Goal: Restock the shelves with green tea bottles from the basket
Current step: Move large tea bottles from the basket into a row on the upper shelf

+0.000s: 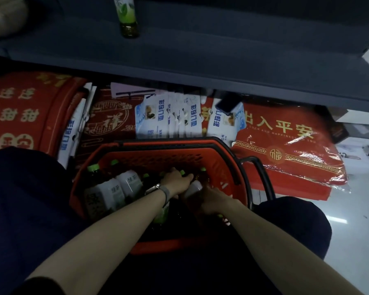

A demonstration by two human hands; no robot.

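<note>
Head view: lying in the left half of the basket [226, 167], green-capped bottles [126, 184] with white labels over dark tea look full, so probably weighty, stiff and slick; the neck below the cap seems the surest hold. At the basket's middle the left hand [177, 182] clasps one bottle [194, 186] there; the right hand [213, 199] curls against its label, grasp hidden.

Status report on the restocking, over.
Left hand and right hand down in the basket, both gripping a white-labelled bottle. Another green tea bottle stands on the shelf. Nothing seen blocking.
</note>
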